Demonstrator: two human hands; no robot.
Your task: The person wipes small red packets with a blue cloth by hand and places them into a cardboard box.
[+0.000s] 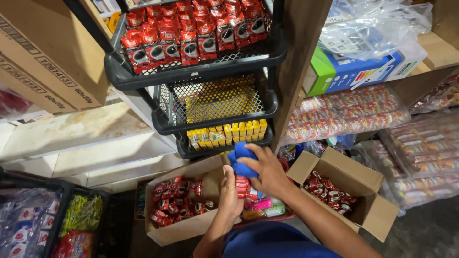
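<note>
The right hand (267, 173) was closed around a blue cloth (240, 160), just below the black rack (201, 71). The left hand (229, 193), at seven o'clock from it, touched the cloth with curled fingers above a cardboard box (191, 227) of red sachets (174, 203).

A crumpled blue cloth (241, 161) sits bunched between both hands, just below the lowest black rack tier.

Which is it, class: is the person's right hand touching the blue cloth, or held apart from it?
Touching. The head view shows the right hand closed over the blue cloth, fingers wrapped across its top, just below the lowest black rack tray.
</note>
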